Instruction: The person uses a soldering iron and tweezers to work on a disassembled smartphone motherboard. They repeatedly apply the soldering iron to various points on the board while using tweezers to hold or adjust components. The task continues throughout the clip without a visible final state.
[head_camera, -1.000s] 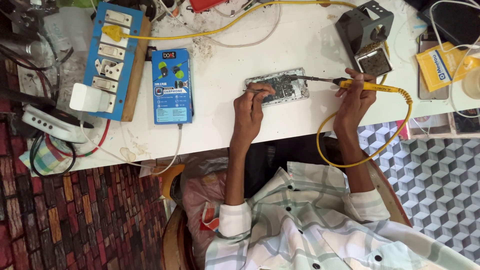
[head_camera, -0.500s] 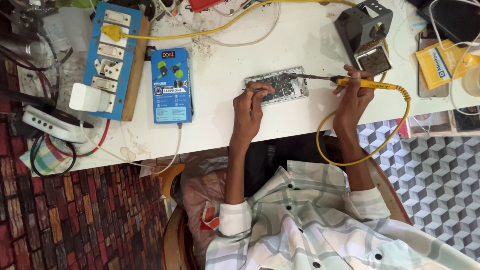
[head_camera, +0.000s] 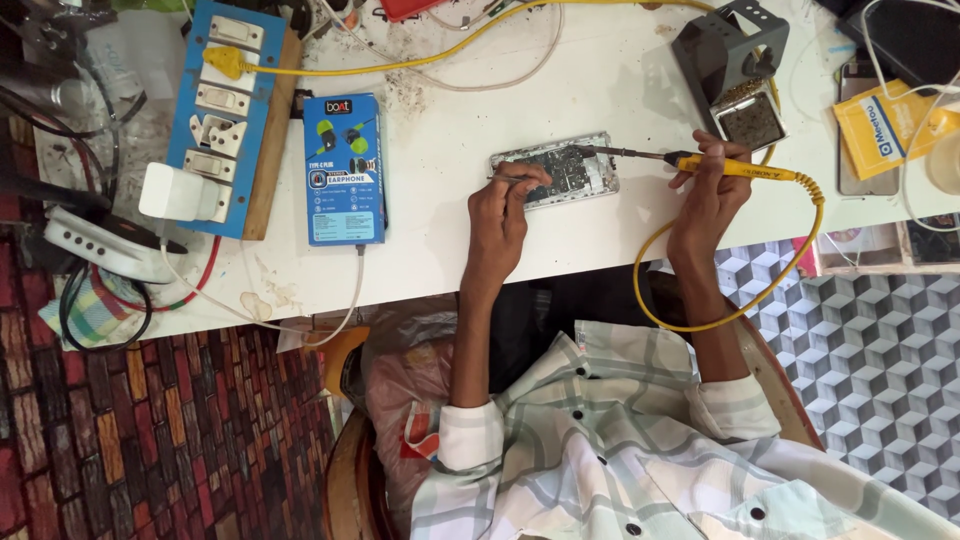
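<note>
Here the right hand has its grip closed around a yellow soldering iron, tip on the opened phone mid-worktop; the left hand, at its seven o'clock, pinches thin tweezers.

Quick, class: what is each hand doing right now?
Left hand: closed on a thin tool, on the opened phone.
Right hand: closed on the yellow soldering iron.

Your left hand reaches far from your body, its forearm nearly straight, fingers bunched in a tight pinch with the knuckles raised. Your right hand sits well apart to the right, fingers curled in a pen-style grip, wrist slightly bent inward.
</note>
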